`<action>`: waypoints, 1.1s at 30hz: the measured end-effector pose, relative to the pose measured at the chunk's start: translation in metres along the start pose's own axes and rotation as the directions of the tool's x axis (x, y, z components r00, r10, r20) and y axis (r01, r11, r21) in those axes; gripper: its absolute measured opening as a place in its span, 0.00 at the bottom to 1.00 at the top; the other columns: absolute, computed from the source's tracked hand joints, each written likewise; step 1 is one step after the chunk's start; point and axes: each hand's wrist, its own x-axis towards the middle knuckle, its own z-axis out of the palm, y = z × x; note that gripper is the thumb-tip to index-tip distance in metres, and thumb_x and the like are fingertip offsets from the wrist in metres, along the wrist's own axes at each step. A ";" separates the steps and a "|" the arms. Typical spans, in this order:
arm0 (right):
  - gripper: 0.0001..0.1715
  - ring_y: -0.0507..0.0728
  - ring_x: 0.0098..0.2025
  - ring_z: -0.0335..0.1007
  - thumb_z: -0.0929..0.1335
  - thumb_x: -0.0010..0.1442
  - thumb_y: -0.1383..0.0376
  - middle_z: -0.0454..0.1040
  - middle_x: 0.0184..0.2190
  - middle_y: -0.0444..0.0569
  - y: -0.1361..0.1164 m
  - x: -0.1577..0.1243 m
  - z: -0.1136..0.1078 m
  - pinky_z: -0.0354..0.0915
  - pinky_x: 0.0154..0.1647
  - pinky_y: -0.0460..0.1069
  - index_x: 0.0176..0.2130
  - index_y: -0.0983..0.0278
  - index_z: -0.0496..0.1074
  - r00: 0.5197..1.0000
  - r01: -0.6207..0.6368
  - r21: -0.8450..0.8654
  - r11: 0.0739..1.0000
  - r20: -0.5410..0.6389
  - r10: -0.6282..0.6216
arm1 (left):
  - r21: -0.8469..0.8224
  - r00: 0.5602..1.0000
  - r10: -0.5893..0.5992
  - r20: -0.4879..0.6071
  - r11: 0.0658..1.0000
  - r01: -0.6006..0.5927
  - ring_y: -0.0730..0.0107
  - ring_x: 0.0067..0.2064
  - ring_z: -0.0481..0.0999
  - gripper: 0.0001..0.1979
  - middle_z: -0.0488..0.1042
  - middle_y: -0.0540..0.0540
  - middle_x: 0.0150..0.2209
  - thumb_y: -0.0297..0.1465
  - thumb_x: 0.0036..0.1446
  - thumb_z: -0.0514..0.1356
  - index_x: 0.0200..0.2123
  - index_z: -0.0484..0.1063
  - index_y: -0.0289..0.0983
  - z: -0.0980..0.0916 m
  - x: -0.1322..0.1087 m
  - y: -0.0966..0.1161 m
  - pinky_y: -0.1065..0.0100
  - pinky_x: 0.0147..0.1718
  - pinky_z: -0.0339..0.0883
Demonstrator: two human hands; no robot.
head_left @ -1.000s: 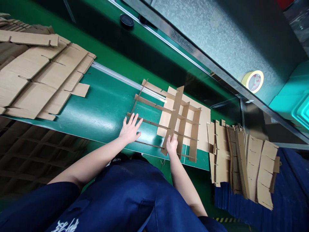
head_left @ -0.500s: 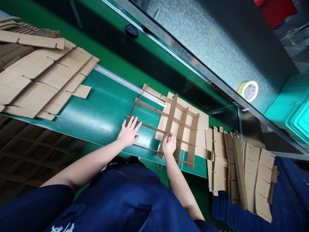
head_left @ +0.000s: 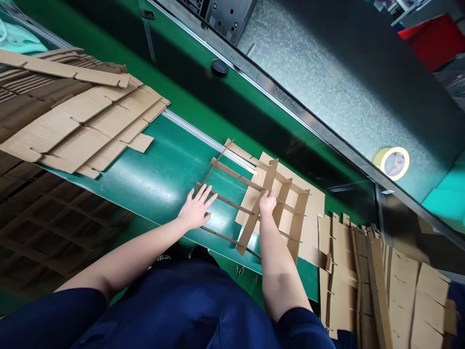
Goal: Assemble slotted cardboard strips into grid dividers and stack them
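A cardboard divider grid of interlocking slotted strips (head_left: 234, 171) lies on the green table, its right part over a flat cardboard sheet (head_left: 314, 206). My right hand (head_left: 268, 201) is closed on the upper edge of a slotted cross strip (head_left: 250, 228), near its middle. That strip slants over the long strips. With fingers spread, my left hand (head_left: 196, 208) rests by the grid's left end, fingertips touching a long strip close to its joint with the leftmost cross strip. My right hand and forearm hide some of the joints.
Slotted cardboard strips (head_left: 90, 123) are piled at the left, with more stacked bundles (head_left: 341, 271) at the lower right. A yellow tape roll (head_left: 391, 163) sits on the grey shelf (head_left: 312, 82). Assembled grids (head_left: 61, 228) stand below the table's left side.
My right hand has moved up along the cross strip, from near its lower end to its middle. My left hand stays spread at the grid's left end. The view has shifted.
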 end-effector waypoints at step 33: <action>0.43 0.57 0.63 0.55 0.56 0.61 0.65 0.27 0.70 0.50 -0.026 0.080 -0.002 0.63 0.55 0.51 0.68 0.59 0.30 0.960 -0.001 -0.306 0.952 0.267 0.087 | 0.016 1.000 0.000 -0.001 1.000 0.000 0.53 0.69 0.34 0.37 0.37 0.43 0.69 0.44 0.57 0.53 0.67 0.46 0.45 -0.004 0.001 0.002 0.47 0.60 0.47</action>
